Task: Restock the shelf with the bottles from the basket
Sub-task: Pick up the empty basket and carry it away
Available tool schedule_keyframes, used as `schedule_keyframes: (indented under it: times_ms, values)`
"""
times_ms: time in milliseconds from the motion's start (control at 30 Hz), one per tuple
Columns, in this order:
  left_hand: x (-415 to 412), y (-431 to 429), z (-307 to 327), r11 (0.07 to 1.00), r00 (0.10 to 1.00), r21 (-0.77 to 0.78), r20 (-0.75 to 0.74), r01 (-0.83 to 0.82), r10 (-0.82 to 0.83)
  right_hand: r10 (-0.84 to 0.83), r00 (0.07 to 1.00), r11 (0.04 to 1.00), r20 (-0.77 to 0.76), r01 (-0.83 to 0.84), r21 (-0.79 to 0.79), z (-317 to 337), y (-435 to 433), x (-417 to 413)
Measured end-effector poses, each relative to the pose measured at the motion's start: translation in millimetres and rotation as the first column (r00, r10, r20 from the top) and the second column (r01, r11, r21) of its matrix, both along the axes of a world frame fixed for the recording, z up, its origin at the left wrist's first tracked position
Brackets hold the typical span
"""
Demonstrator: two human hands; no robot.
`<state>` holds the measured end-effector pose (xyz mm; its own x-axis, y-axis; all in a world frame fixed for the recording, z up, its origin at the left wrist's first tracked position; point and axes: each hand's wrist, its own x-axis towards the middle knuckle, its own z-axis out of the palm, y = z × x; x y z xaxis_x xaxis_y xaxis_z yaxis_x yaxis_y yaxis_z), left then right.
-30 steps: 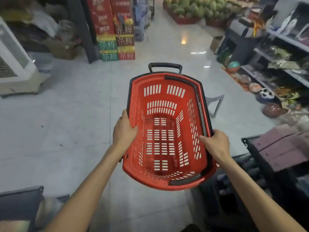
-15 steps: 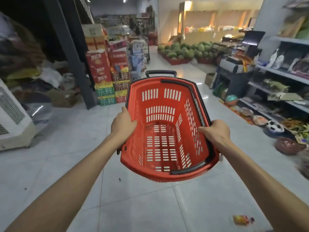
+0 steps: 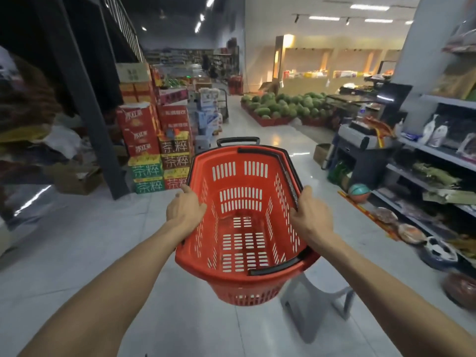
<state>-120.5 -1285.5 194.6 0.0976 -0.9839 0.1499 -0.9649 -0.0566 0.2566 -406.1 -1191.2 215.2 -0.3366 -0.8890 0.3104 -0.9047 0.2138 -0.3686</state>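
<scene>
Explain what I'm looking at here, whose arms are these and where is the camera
There is no machine: a person wears a wide-angle camera on the head, looking forward and down, so both bare arms are their own. The left hand and the right hand each grip a side rim of the red basket. Nothing lies in it. Beneath it a grey stool stands on the shop floor. Stacked cartons are on the left, shelves on the right, watermelons farther back.

Stacked cartons (image 3: 149, 171) w/ "茶粹" on fronts; other txt too blurry.
</scene>
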Motion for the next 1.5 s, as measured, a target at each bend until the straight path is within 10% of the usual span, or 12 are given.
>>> schedule_keyframes:
  times_ms: [933,1500]
  values:
    - [-325.8,-687.0,34.2,0.997,0.974,0.038,0.213,0.072,-0.079,0.031,0.999,0.998,-0.043,-0.033,-0.054,1.3,-718.4,-323.2]
    - [-355.5,-1143.4,27.3,0.996,0.990,0.009,0.110,0.091,-0.092,0.105,0.994,0.992,-0.009,-0.105,-0.072,13.1,-1160.0,-356.5]
